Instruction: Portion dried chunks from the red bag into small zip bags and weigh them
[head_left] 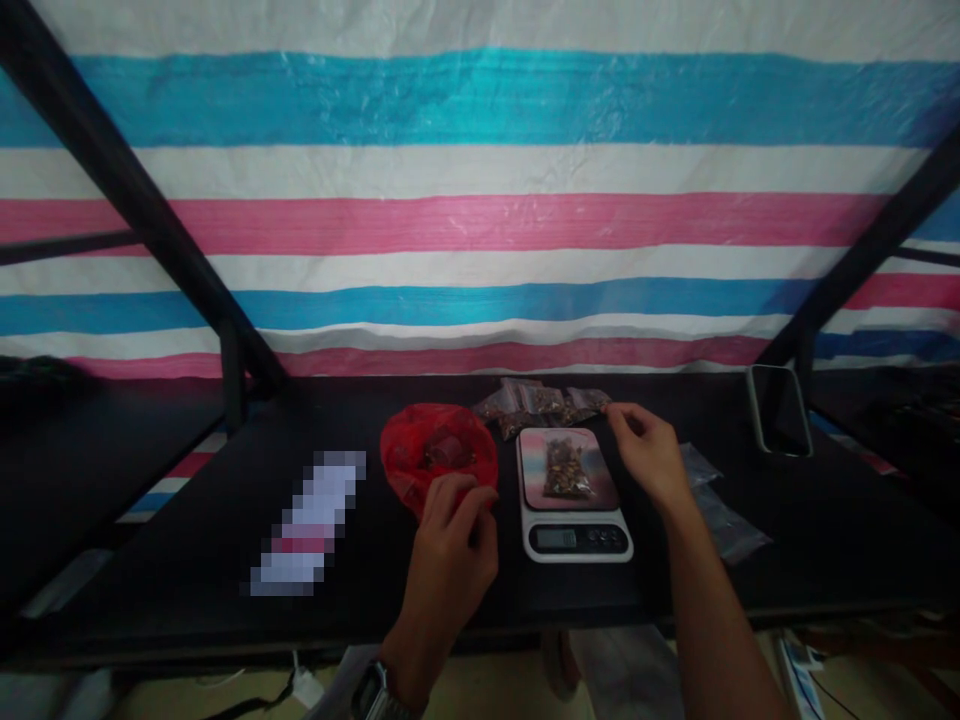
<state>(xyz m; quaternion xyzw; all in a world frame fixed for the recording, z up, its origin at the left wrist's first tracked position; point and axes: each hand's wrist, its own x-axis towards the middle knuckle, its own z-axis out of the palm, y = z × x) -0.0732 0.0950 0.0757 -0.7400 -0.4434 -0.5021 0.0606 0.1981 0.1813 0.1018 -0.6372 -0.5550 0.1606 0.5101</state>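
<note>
My left hand (452,535), with a watch on the wrist, is closed at the front rim of an opened red plastic bag (401,440). Its fingertips pinch the red film; loose dark bits lie inside the bag. Right of it stands a white digital kitchen scale (534,537). A clear zip bag of brown dried pieces (568,468) lies on its plate. Beyond the scale, my right hand (646,445) pinches the corner of a small filled zip bag (589,398). That bag lies at the right end of a pile of similar filled bags (541,400).
Flat, seemingly unfilled zip bags (724,520) lie right of my right forearm. A phone (780,410) rests at the back right. A blurred-out pale strip (311,520) lies left on the black table (187,560). Dark slanted posts (142,220) flank a striped sheet (487,230).
</note>
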